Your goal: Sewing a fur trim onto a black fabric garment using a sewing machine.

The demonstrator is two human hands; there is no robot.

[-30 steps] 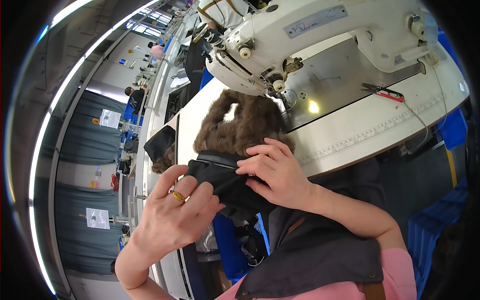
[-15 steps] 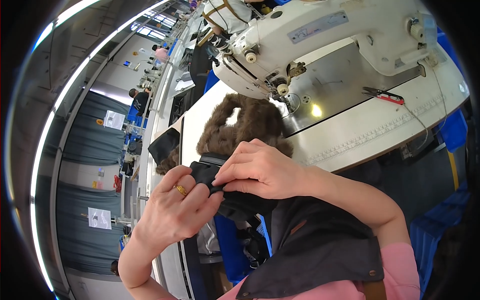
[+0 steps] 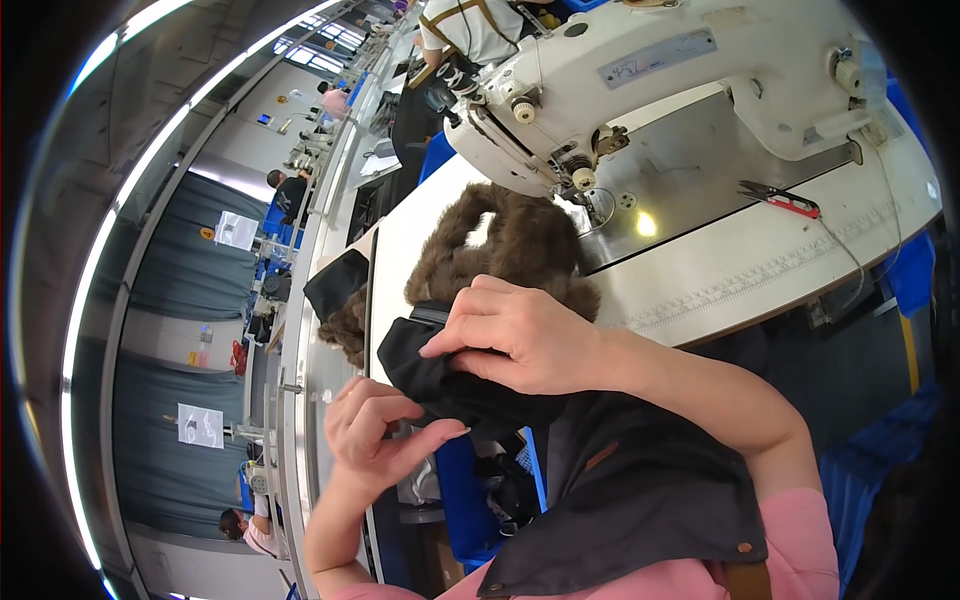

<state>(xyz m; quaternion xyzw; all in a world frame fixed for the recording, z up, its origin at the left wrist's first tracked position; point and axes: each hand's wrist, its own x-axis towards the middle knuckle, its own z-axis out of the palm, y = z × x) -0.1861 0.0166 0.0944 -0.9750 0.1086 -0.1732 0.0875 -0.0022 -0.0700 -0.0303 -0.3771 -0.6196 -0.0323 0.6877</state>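
Note:
A brown furry piece [image 3: 445, 255] lies on the white sewing table, its far end close under the needle area of the sewing machine [image 3: 545, 165]. Black cloth [image 3: 410, 360] joins its near side and hangs over the table's near edge. Fingers and thumb of my right hand [image 3: 530, 340] are closed on this black cloth, partly covering it. Just below and left, my left hand [image 3: 375, 435] has its fingers bent and its thumb stretched away from them. That thumb lies along the lower edge of the cloth; no cloth shows gripped in this hand.
Red-handled thread snips [image 3: 790, 203] lie on the table right of the machine's metal plate [image 3: 690, 170]. Another brown fur piece with black cloth [image 3: 337, 285] sits at the left. Below the table edge stands a blue bin [image 3: 465, 500]. Other people work at the far left.
My left hand has come off the black cloth, moving down and its thumb spreading away. My right hand keeps its hold. The whole view has shifted slightly.

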